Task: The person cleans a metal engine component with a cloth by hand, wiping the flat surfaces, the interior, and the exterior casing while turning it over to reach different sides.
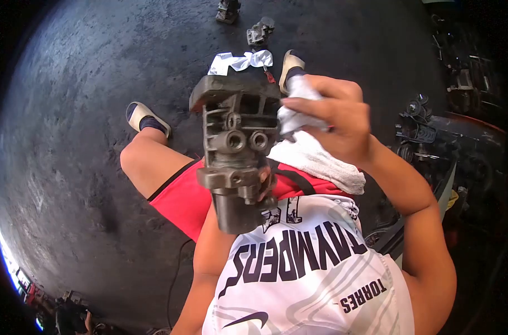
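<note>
A grey cast-metal machine housing [231,120], with a flange at its top, ribs, two round ports and a cylindrical lower end, is held upright in front of my chest. My left hand [264,183] is closed on it from behind; only some fingers show at its right side, and the rest is hidden. Bunched in my right hand [340,114] is a white cloth [300,111], close against the upper right side of the housing. The right hand is slightly blurred. Across my right thigh lies a white towel [321,162].
On the dark floor [69,167] ahead are a white crumpled cloth [240,62], a small red-handled object [269,77] and two metal parts, one nearer [259,33] and one farther [228,11]. Several metal parts [416,128] sit at the right. A cable [176,279] runs at my left.
</note>
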Action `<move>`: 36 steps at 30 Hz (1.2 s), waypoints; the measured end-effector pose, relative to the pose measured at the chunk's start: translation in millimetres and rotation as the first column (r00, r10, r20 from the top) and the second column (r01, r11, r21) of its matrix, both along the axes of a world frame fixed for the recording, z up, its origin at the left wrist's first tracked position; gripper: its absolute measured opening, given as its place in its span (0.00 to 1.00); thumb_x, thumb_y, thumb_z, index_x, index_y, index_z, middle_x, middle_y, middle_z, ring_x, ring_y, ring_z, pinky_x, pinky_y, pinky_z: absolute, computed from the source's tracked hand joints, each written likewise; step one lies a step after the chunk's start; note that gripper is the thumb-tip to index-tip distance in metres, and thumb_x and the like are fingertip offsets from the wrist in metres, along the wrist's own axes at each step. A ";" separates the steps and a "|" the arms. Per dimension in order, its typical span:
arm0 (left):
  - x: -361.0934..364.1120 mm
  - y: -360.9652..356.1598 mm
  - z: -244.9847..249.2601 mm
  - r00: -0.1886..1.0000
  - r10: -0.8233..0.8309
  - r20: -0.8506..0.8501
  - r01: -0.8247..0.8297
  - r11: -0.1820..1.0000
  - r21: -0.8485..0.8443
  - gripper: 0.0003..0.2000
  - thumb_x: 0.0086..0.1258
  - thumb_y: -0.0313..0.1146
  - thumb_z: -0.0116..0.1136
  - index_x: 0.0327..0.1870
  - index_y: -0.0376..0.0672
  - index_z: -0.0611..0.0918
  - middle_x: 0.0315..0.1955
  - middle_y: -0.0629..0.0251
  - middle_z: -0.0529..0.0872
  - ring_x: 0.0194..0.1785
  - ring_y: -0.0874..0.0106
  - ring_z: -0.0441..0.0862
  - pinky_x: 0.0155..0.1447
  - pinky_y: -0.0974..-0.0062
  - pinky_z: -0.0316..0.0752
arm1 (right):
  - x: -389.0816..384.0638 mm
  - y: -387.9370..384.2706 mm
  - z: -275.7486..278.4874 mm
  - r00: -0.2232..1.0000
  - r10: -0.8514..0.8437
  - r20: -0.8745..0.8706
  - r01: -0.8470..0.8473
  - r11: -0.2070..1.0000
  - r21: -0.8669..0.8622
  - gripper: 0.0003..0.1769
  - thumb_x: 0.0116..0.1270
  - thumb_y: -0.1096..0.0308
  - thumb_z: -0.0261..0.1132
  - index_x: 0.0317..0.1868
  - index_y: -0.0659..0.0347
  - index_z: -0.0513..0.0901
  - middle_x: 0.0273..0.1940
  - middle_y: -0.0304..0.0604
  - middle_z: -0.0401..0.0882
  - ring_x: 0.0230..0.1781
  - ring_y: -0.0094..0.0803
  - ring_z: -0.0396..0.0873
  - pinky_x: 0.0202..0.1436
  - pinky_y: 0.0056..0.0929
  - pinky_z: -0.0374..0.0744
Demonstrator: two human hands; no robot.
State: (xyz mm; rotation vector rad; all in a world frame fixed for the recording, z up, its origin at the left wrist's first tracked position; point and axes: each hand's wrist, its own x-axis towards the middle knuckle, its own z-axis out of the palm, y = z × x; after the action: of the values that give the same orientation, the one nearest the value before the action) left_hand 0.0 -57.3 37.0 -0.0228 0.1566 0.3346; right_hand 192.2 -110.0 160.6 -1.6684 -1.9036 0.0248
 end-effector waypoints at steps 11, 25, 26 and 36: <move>-20.7 2.1 41.3 0.993 0.025 -0.117 -0.061 0.948 -0.313 0.22 0.61 0.51 0.52 0.47 0.43 0.72 0.21 0.65 0.72 0.17 0.70 0.68 0.29 0.78 0.68 | -36.5 5.7 5.3 0.899 0.089 -0.429 -0.015 0.985 0.173 0.23 0.44 0.80 0.68 0.45 0.66 0.77 0.37 0.48 0.81 0.33 0.41 0.78 0.39 0.33 0.76; 2.7 8.3 3.8 0.999 0.022 -0.032 -0.025 0.995 -0.097 0.24 0.63 0.52 0.50 0.52 0.44 0.70 0.26 0.64 0.74 0.19 0.70 0.70 0.32 0.77 0.66 | -90.2 6.2 4.4 1.000 -0.023 -0.001 0.022 0.959 -0.283 0.44 0.49 0.53 0.67 0.64 0.65 0.63 0.50 0.48 0.76 0.54 0.47 0.70 0.63 0.52 0.59; 4.4 9.2 -3.0 0.999 0.022 -0.034 -0.024 0.997 -0.067 0.24 0.63 0.53 0.50 0.52 0.44 0.70 0.27 0.64 0.74 0.19 0.70 0.71 0.32 0.77 0.66 | -88.4 3.3 4.6 0.993 -0.032 -0.112 0.000 0.961 -0.276 0.45 0.49 0.52 0.67 0.64 0.67 0.62 0.54 0.51 0.73 0.54 0.49 0.69 0.62 0.54 0.59; 19.5 12.4 -15.1 0.996 0.067 -0.057 -0.064 0.997 0.053 0.26 0.64 0.53 0.48 0.56 0.44 0.68 0.30 0.64 0.75 0.20 0.71 0.72 0.34 0.76 0.65 | -62.7 -3.0 -12.6 0.994 -0.040 -0.106 0.017 0.978 -0.207 0.53 0.43 0.42 0.67 0.69 0.53 0.58 0.41 0.43 0.81 0.62 0.47 0.65 0.67 0.62 0.43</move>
State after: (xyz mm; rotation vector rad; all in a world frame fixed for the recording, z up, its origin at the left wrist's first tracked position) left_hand 19.5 -44.9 21.9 0.0329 0.2060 0.4052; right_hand 129.5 -113.0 148.1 -1.7902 -1.8453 0.3062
